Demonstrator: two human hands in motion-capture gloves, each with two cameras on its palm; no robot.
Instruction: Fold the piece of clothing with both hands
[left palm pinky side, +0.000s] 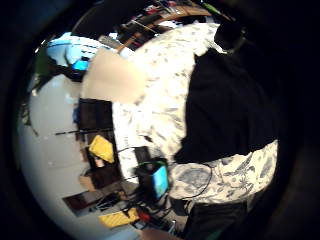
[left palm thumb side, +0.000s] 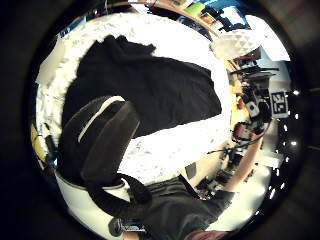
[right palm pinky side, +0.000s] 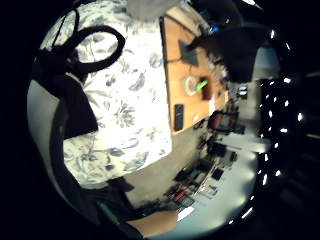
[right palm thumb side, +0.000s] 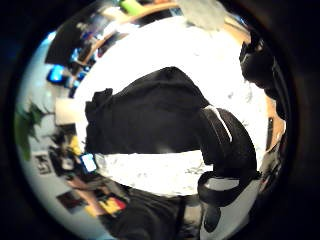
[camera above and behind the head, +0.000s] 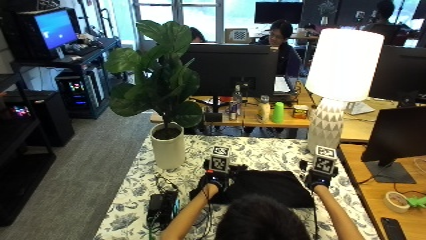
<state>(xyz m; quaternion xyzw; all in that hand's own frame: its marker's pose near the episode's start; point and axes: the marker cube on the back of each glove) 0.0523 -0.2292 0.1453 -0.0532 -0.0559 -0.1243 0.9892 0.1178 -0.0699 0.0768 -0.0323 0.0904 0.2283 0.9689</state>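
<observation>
On the floral-clothed desk (camera above and behind the head: 266, 152), black garment (camera above and behind the head: 269, 186) lying flat before the person, left hand (camera above and behind the head: 214, 181) at its left edge, right hand (camera above and behind the head: 319, 179) at its right edge, fingers of both hands hidden so grip cannot be told, potted plant (camera above and behind the head: 163, 100) and white lamp (camera above and behind the head: 336, 85) beyond.

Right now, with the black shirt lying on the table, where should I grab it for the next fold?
Probably the two far corners of the black shirt, one per hand, coming down from above. It lies flat on the flowered tablecloth, and the left hand and right hand hover by those corners, so pulling them toward you would fold it evenly.
</observation>
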